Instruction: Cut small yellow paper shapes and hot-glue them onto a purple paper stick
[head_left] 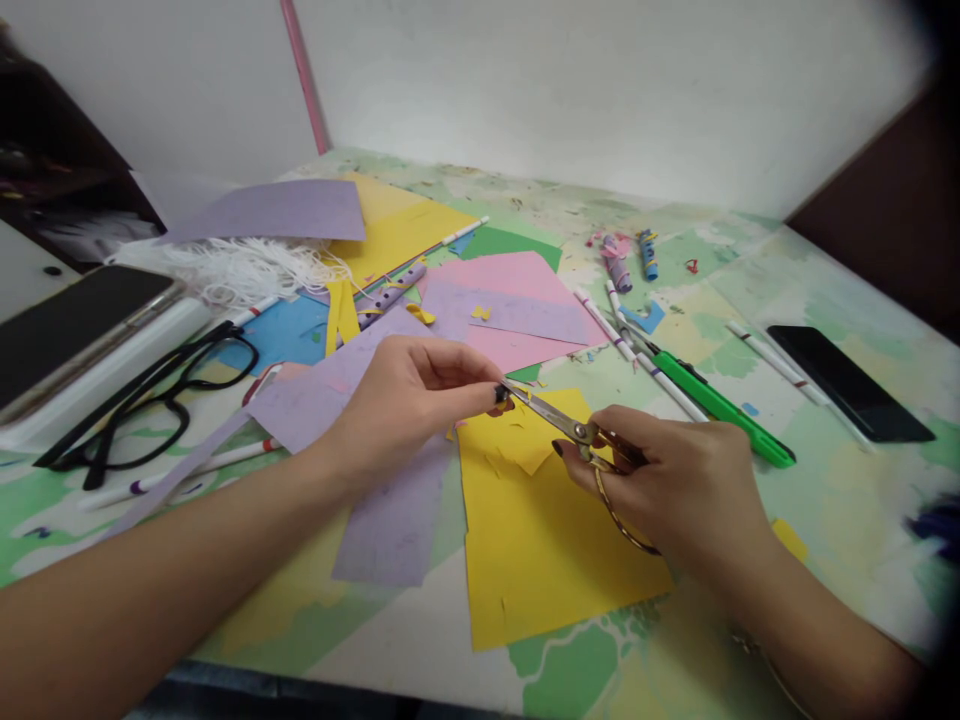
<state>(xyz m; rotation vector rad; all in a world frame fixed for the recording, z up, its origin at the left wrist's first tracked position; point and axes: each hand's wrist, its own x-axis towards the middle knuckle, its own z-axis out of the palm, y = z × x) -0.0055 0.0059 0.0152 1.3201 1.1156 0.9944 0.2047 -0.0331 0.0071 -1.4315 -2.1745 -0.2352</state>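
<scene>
Scissors (555, 417): in your right hand (667, 460), over the far part of the yellow sheet (555, 560), blades angled toward its far left corner.
Right hand grip: your thumb and fingers are curled around the handles.
Left hand (420, 385): your thumb and fingertips pinch what looks like a small yellow scrap (502, 404) by the yellow sheet's far left corner; your fingers partly cover it, so its shape is hard to tell.
Sheet surface: flat on your patterned worktop (405, 640), with thin offcuts (493, 466) on its far part.
Lilac paper (394, 520): left of the yellow sheet, below your left hand.
Pink sheet (517, 272): beyond the yellow sheet, a lilac piece (532, 312) lying on it.
Green cutter (724, 407): right of the yellow sheet, beyond your right hand.
Black phone (855, 383): farther right of the yellow sheet.
Glasses (178, 400): well left of the yellow sheet.
White string (247, 268): a heap beyond and left of the yellow sheet.
</scene>
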